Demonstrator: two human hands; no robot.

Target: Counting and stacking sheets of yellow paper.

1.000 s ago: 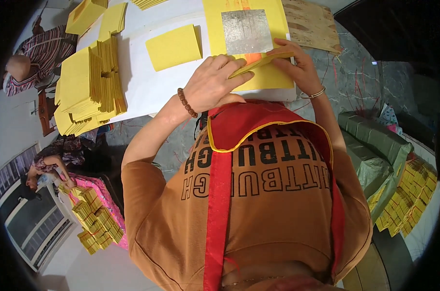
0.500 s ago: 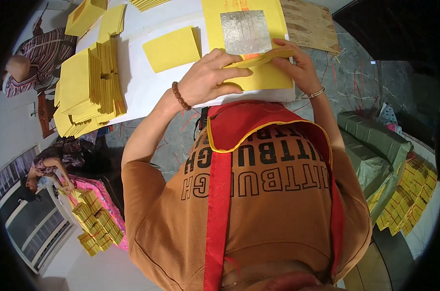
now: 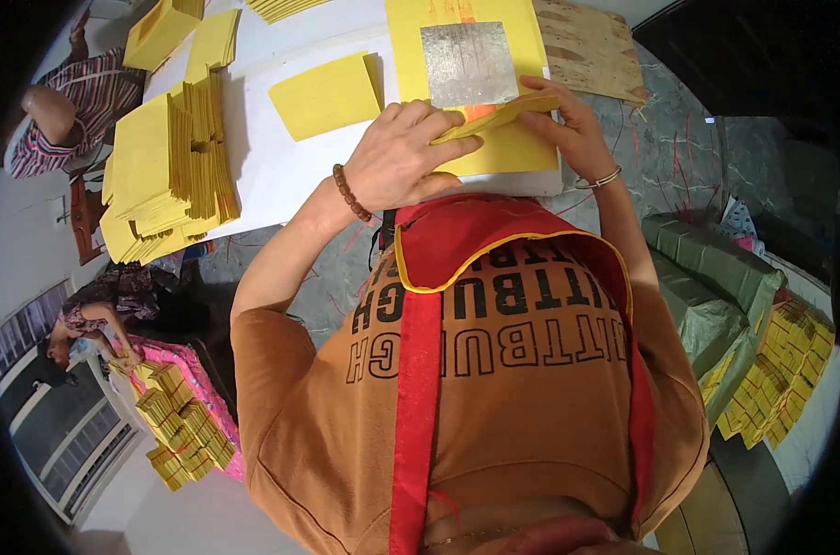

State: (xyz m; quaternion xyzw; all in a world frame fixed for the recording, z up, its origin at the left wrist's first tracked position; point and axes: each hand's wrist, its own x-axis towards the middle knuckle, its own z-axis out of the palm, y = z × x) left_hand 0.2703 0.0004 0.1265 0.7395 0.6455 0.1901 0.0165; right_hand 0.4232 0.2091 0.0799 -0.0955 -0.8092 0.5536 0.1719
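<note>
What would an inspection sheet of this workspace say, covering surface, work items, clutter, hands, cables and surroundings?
Surface: white tabletop, carrying yellow paper.
Work items: bent yellow paper above a flat yellow sheet with a silver square.
Clutter: loose yellow piece left of the sheet; yellow stacks farther left.
Hands: left hand touches the bent paper's left end; right hand holds its right end.
Cables: nothing seen; red strings lie on the floor.
Surroundings: wooden board and green wrapped packages right; two other people left.
</note>
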